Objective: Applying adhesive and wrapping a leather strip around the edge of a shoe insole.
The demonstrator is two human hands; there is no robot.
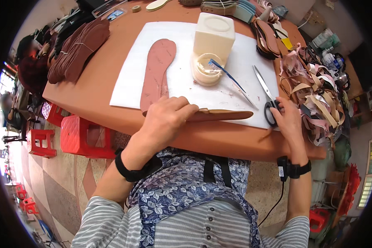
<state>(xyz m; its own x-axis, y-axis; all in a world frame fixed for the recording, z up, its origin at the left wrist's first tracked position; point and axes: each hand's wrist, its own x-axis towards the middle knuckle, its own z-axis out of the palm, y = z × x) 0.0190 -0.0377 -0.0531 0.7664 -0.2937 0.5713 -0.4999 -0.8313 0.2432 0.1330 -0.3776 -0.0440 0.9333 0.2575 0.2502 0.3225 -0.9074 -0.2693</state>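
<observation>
Orange-brown covering spreads over the worktable, and a white, thin foam-like sheet lies on it; take that sheet's middle as the centre of the dial. Overlapping reddish-brown, sole-shaped flat pieces rest on the sheet at nine o'clock. Toward twelve stands a cream, box-shaped container with a round, cream cup at its front, and a slim blue-and-white brush leans from the cup toward four.

At seven o'clock the left hand has its fingers closed on one end of a narrow, brown sole, seen nearly edge-on, which stretches along the sheet's near edge to five. At four the right hand, fingers loosely curled, is at the loops of silver-bladed, black-handled scissors, blades toward two; whether it grips them I cannot tell.

Just past three lies a tangled heap of pink and beige straps. Between nine and ten sits a tied stack of brown soles; red plastic stools stand at eight.
</observation>
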